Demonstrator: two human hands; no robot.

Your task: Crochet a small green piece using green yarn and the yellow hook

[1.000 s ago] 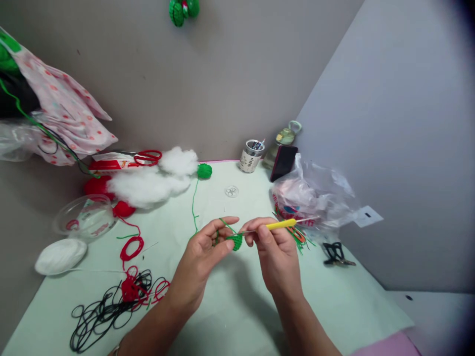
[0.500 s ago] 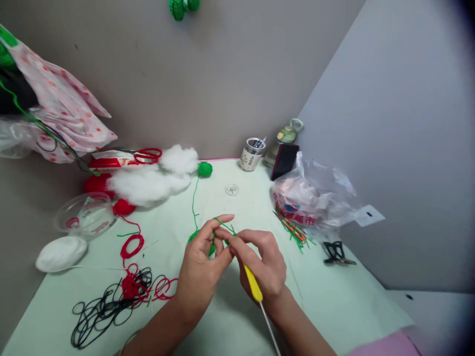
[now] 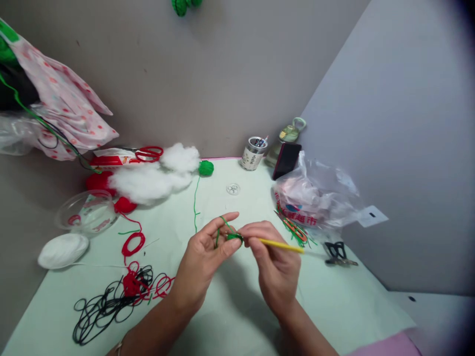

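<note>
Above the pale green table (image 3: 230, 306), my left hand (image 3: 206, 257) pinches a small green crochet piece (image 3: 235, 238) between thumb and fingers, with green yarn (image 3: 195, 202) looped over its forefinger. That strand runs back to a green yarn ball (image 3: 205, 168). My right hand (image 3: 276, 262) grips a yellow-handled crochet hook (image 3: 282, 245), whose tip meets the green piece and whose handle points right.
White stuffing (image 3: 148, 178), red yarn (image 3: 131, 242), tangled black cord (image 3: 107, 306), a clear bowl (image 3: 85, 212) and a white ball (image 3: 63, 249) lie left. A tin (image 3: 254, 153), phone (image 3: 285, 160), plastic bag (image 3: 315, 198) and black clips (image 3: 337, 252) sit right. Walls close in behind and right.
My right hand swung the hook: handle pointed right a second ago, then down towards me, and now points right again with the tip at the green piece.
</note>
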